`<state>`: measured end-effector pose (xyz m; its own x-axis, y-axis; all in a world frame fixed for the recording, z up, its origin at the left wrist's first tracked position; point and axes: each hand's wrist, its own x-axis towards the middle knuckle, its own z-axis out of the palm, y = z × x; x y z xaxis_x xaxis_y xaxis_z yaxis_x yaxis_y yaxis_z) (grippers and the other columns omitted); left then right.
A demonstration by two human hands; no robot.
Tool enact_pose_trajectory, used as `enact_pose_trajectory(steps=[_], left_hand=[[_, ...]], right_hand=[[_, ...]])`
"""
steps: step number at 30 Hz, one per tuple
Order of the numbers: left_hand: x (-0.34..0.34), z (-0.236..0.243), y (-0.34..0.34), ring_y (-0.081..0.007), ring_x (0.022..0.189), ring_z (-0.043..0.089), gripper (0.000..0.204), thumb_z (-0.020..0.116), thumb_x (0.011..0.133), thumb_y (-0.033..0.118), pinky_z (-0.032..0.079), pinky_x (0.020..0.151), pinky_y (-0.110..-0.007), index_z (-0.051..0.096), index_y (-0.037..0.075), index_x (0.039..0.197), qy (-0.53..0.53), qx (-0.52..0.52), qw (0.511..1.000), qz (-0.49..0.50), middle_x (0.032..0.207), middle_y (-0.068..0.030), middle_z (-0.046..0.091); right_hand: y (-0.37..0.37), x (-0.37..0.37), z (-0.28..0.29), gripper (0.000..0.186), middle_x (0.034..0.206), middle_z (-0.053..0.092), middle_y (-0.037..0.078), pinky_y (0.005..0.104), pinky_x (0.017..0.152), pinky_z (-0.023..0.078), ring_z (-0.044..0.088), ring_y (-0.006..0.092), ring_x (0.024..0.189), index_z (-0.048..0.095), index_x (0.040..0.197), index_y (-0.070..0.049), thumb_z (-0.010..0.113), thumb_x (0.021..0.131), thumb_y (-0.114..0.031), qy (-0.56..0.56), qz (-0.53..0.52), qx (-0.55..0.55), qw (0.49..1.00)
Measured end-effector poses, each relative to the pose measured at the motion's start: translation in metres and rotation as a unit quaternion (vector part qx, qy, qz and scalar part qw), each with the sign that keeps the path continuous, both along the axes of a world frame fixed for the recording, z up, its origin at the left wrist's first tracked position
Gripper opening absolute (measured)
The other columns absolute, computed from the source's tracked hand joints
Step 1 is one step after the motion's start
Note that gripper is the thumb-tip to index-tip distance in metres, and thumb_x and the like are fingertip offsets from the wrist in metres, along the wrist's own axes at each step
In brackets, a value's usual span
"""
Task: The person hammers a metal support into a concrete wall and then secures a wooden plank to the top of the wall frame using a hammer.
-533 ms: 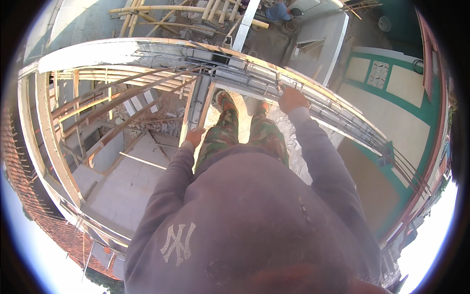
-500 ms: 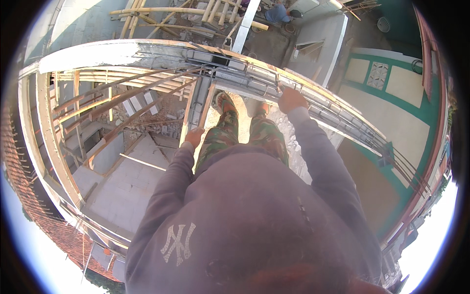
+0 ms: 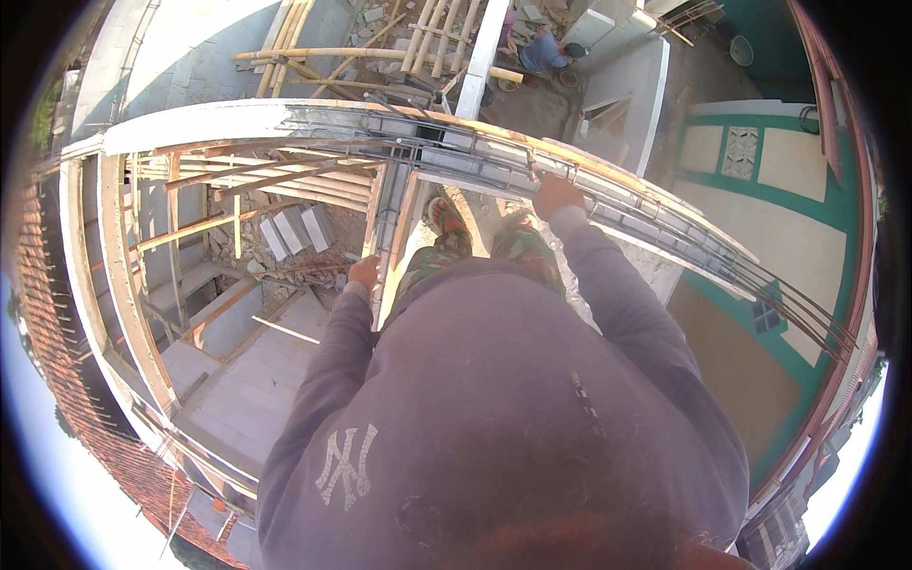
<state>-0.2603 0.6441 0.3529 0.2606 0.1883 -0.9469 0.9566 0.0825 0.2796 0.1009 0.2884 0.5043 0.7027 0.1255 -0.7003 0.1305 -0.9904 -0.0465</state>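
Observation:
High on a building frame, I lean over a narrow beam form with a cage of steel reinforcing bars [image 3: 655, 218] in it. My left hand [image 3: 364, 273] is closed on the edge of a wooden formwork board [image 3: 397, 223] that runs toward me from the beam. My right hand [image 3: 558, 197] is a fist at the beam's near side, beside the bars. A small dark end shows past its fingers, too small to name. Below me, between the two hands, are my feet [image 3: 445, 217] and camouflage trousers.
Bamboo poles [image 3: 361, 57] cross at the far side. A person [image 3: 541, 52] in blue crouches far below. Pale blocks [image 3: 299, 231] and rubble lie in the open room at left. A green and cream wall [image 3: 779, 199] stands at right, and bar ends [image 3: 807, 318] stick out there.
The view has shifted, and my body covers more of my legs. My right hand has moved slightly left along the bars. My left hand stays on the board.

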Motion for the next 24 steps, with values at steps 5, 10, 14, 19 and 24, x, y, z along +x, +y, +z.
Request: enact_pose_trajectory(steps=[5, 10, 14, 19, 24], left_hand=[[-0.049, 0.005, 0.009, -0.0291, 0.118, 0.061, 0.044, 0.038, 0.107, 0.023, 0.051, 0.088, -0.049, 0.048, 0.012, 0.148, -0.011, -0.041, 0.999, -0.028, 0.146, -0.0085, 0.057], [-0.003, 0.014, -0.021, -0.0266, 0.110, 0.066, 0.043, 0.040, 0.107, 0.016, 0.054, 0.086, -0.046, 0.049, 0.009, 0.148, 0.025, -0.022, 0.999, -0.009, 0.138, -0.0089, 0.063], [0.034, 0.020, -0.024, -0.0233, 0.102, 0.065, 0.033, 0.048, 0.103, 0.023, 0.052, 0.083, -0.046, 0.059, 0.012, 0.132, -0.063, 0.012, 0.967, -0.246, 0.116, -0.0046, 0.064], [0.115, -0.015, -0.009, -0.0234, 0.087, 0.064, 0.036, 0.055, 0.099, 0.027, 0.050, 0.069, -0.045, 0.059, 0.014, 0.132, -0.228, 0.095, 0.751, -0.612, 0.105, -0.0039, 0.063], [0.216, 0.000, -0.051, -0.0206, 0.081, 0.066, 0.036, 0.062, 0.096, 0.028, 0.051, 0.061, -0.041, 0.063, 0.012, 0.128, -0.235, 0.061, 0.731, -0.637, 0.099, -0.0065, 0.067]], right_hand=[[-0.016, 0.004, -0.001, 0.036, 0.125, 0.071, 0.018, 0.0483, 0.101, 0.052, 0.067, 0.0365, 0.118, 0.064, 0.125, -0.008, 0.055, 0.096, -0.026, 0.012, -0.001, 0.081, 0.997], [-0.114, -0.025, -0.034, 0.043, 0.123, 0.069, 0.019, 0.0504, 0.098, 0.050, 0.064, 0.0414, 0.114, 0.063, 0.124, -0.005, 0.040, 0.109, -0.038, -0.010, -0.083, 0.177, 0.981], [-0.177, -0.091, 0.025, 0.046, 0.120, 0.069, 0.020, 0.0501, 0.096, 0.050, 0.063, 0.0416, 0.116, 0.065, 0.122, -0.004, 0.043, 0.108, -0.041, 0.030, -0.215, 0.200, 0.955], [-0.294, -0.205, -0.023, 0.048, 0.115, 0.071, 0.028, 0.0497, 0.098, 0.051, 0.067, 0.0455, 0.111, 0.072, 0.112, 0.002, 0.056, 0.097, -0.041, 0.010, -0.308, 0.207, 0.929], [-0.329, -0.346, -0.039, 0.044, 0.110, 0.072, 0.032, 0.0498, 0.090, 0.056, 0.071, 0.0467, 0.104, 0.071, 0.112, 0.007, 0.059, 0.094, -0.032, 0.040, -0.624, 0.052, 0.779]])
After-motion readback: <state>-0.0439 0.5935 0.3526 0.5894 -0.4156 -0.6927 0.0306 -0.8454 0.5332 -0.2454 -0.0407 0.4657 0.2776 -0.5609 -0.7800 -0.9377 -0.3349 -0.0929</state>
